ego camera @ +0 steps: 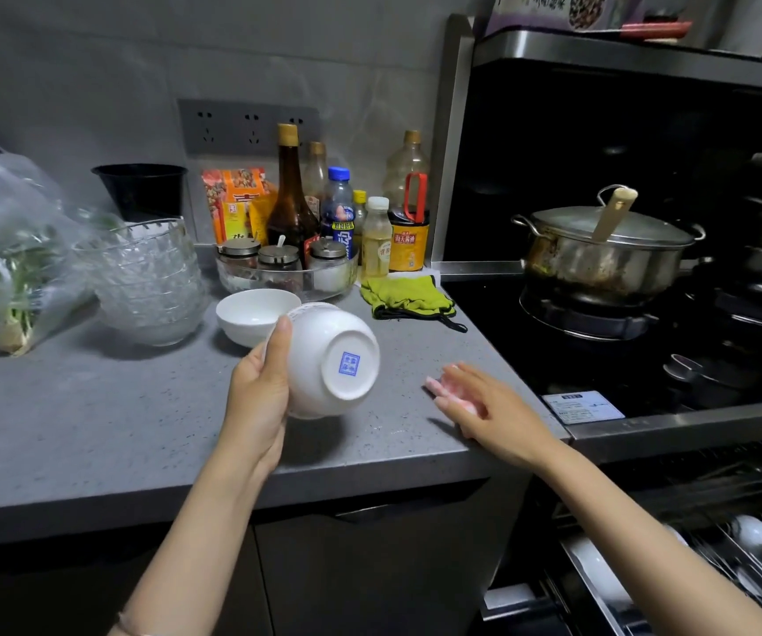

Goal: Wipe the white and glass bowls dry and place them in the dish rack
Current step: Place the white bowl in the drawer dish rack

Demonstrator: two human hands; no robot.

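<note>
Grey speckled kitchen counter [95,420] beside a black stove [599,342], left hand [257,397] fingers clamped round a tilted white bowl [331,360], right hand [494,410] fingers spread flat on a pink cloth [455,392] at the counter edge

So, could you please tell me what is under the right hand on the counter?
A pink cloth lies on the grey counter under the right hand. Only its left part shows; the palm covers the rest.
</note>
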